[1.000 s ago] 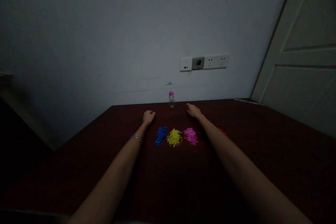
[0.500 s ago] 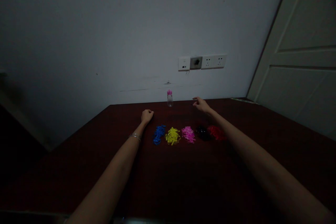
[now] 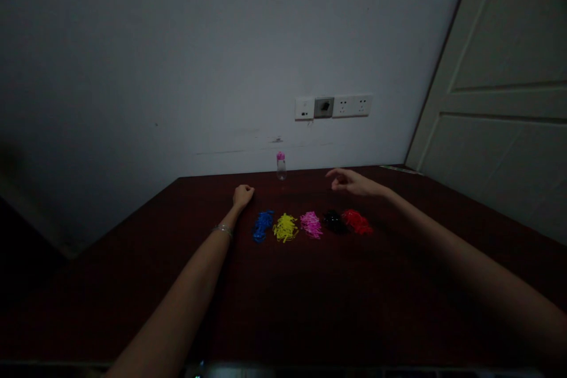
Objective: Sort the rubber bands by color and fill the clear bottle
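Loosely fisted, my left hand (image 3: 243,194) rests on the table just behind and left of a blue pile (image 3: 263,225). Nothing shows in its fingers. My right hand (image 3: 348,181) hovers over the back of the table with its index finger stretched out and fingers apart, holding nothing I can see. In a row lie the blue pile, a yellow pile (image 3: 286,228), a pink pile (image 3: 311,225), a black pile (image 3: 334,221) and a red pile (image 3: 358,222) of thin strands that look like rubber bands. Between and beyond my hands stands a clear bottle (image 3: 282,169) with a pink top.
The dark reddish table (image 3: 283,295) meets a pale wall (image 3: 221,71) at the back. Sockets and switches (image 3: 333,107) are set in the wall above the bottle. A panelled door (image 3: 491,100) is at the right. The room is dim.
My right hand and forearm have shifted to the right relative to the piles, uncovering the whole red pile. My left hand stays in place. The view has turned slightly right.
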`<action>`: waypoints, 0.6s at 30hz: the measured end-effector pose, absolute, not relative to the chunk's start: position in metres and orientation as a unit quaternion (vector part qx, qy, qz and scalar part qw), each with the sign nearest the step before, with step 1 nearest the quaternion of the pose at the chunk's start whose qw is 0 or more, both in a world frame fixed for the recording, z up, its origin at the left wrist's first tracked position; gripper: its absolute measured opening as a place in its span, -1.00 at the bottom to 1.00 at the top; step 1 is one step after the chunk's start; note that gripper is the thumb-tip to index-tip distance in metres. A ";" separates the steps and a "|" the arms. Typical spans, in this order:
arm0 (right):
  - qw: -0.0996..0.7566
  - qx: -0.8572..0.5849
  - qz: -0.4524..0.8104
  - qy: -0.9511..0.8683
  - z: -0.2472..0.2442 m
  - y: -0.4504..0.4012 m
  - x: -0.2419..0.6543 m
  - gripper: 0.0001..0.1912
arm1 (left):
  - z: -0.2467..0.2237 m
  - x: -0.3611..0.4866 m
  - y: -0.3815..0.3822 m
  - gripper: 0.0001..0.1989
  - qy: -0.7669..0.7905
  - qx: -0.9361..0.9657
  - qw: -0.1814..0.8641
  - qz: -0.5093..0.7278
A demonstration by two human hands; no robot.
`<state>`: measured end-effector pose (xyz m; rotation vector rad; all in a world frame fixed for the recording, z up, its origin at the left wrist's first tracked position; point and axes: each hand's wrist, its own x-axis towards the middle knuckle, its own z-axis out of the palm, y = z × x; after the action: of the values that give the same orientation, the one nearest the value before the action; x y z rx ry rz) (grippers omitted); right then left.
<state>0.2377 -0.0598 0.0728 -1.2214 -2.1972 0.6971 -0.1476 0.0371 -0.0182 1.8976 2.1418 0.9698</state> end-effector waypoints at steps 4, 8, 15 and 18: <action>0.199 -0.431 0.270 -0.838 0.062 -0.087 0.237 -0.60 | -0.019 -0.147 0.038 -0.72 0.710 0.625 0.062 0.319; 0.164 -0.401 0.289 -0.854 0.049 -0.094 0.237 -0.62 | -0.019 -0.147 0.038 -0.72 0.710 0.625 0.060 0.319; 0.165 -0.425 0.314 -0.833 0.044 -0.087 0.237 -0.57 | -0.019 -0.147 0.036 -0.72 0.708 0.628 0.058 0.318; 0.172 -0.426 0.323 -0.827 0.045 -0.084 0.238 -0.58 | -0.019 -0.147 0.036 -0.72 0.708 0.628 0.056 0.318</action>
<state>0.2383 -0.0845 0.0454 -1.2087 -2.3479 0.9180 -0.1467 0.0357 -0.0190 1.9071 2.1476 0.9651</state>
